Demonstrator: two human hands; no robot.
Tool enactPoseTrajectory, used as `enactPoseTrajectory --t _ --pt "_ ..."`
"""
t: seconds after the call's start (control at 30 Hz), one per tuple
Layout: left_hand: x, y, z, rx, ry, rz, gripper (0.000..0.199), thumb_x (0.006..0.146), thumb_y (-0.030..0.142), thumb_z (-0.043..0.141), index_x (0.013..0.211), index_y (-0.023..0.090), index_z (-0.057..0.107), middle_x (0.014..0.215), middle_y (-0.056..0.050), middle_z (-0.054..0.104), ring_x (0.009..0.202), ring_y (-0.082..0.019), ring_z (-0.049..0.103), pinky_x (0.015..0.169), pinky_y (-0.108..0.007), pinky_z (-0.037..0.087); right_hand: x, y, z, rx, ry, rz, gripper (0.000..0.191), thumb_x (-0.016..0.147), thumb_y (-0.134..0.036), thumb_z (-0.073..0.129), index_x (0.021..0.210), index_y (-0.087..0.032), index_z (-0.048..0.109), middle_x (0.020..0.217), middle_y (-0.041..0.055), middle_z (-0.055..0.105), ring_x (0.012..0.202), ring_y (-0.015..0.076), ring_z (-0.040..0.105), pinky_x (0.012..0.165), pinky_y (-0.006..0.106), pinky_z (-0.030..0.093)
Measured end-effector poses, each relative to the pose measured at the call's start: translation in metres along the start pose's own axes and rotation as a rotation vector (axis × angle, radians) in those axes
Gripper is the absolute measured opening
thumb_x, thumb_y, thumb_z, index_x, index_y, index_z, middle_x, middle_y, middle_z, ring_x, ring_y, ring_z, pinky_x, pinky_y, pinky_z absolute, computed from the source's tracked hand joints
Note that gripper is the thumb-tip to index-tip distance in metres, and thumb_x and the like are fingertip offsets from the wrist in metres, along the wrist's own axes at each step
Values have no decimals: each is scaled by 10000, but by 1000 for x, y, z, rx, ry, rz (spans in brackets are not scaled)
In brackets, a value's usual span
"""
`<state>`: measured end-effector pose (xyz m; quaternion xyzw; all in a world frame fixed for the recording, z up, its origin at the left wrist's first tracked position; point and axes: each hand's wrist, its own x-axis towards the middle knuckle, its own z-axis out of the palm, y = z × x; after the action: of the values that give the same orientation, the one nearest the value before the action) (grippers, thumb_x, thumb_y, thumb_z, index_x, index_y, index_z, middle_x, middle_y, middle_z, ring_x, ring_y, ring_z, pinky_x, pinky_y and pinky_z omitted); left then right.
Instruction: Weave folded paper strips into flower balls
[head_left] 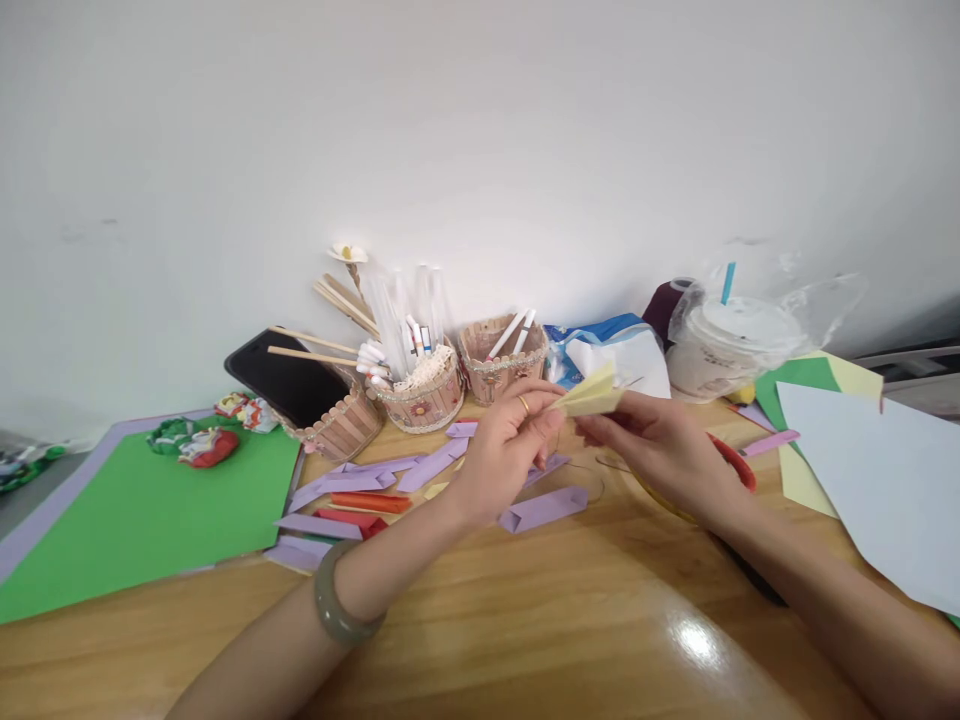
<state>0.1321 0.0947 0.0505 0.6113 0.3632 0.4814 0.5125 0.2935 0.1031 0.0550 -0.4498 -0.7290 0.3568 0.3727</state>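
Observation:
A folded piece of pale yellow paper (592,393) is held up above the table between my two hands. My left hand (510,440), with a ring on one finger, pinches its left end. At the other end, my right hand (652,440) has its fingers closed on the paper's lower right edge. Below them on the wood lies a folded purple paper strip (546,508). Partly hidden under my right wrist are scissors with a red and yellow handle (731,462). More folded strips, purple, orange (370,502) and red, lie left of my left hand.
Small wooden-stick baskets (420,408) with pens and sticks stand along the wall, one holding a black phone (289,378). Green paper (157,520) lies at left. A lidded cup (724,345) in plastic and white sheets (885,480) are at right.

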Motion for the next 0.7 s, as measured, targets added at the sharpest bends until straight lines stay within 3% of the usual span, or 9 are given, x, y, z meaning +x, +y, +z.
enactPoseTrajectory --t 0.13,0.23,0.37,0.47,0.57,0.7 --pt "3 -1 -4 -112 135 -30 214 803 306 530 684 153 622 901 -15 512 514 -40 383 458 -202 323 0 -1 0 -134 44 -109 175 854 -319 492 833 -201 619 781 21 645 702 160 567 615 267 435" --pt "5 1 -7 -177 204 -40 193 803 317 538 771 164 653 757 14 479 495 -40 348 451 -197 283 -2 -1 1 -172 103 -139 176 837 -339 524 884 -201 623 665 -4 597 577 129 508 515 242 390" --pt "9 5 -15 -250 235 -62 163 799 288 548 754 157 633 708 14 504 490 -45 330 453 -190 273 -4 2 2 -215 155 -119 204 829 -373 534 851 -200 638 592 -22 541 478 100 399 431 235 288" --pt "11 7 -22 -283 302 -32 114 794 260 550 776 169 617 636 32 486 484 -54 310 451 -177 269 -4 4 1 -257 232 -91 219 822 -385 542 810 -196 650 497 -49 404 446 91 324 420 234 241" --pt "11 4 -22 -207 298 -89 154 808 293 527 796 158 601 586 40 446 482 -62 317 439 -169 278 -5 4 1 -258 289 -88 211 810 -385 560 783 -196 649 483 -64 299 443 88 282 426 236 219" --pt "9 -3 -8 -90 208 -123 178 832 320 474 809 163 554 703 9 521 521 -76 378 455 -186 327 -8 -4 3 -165 236 -82 207 799 -388 573 751 -199 642 485 -60 305 449 92 280 421 240 203"
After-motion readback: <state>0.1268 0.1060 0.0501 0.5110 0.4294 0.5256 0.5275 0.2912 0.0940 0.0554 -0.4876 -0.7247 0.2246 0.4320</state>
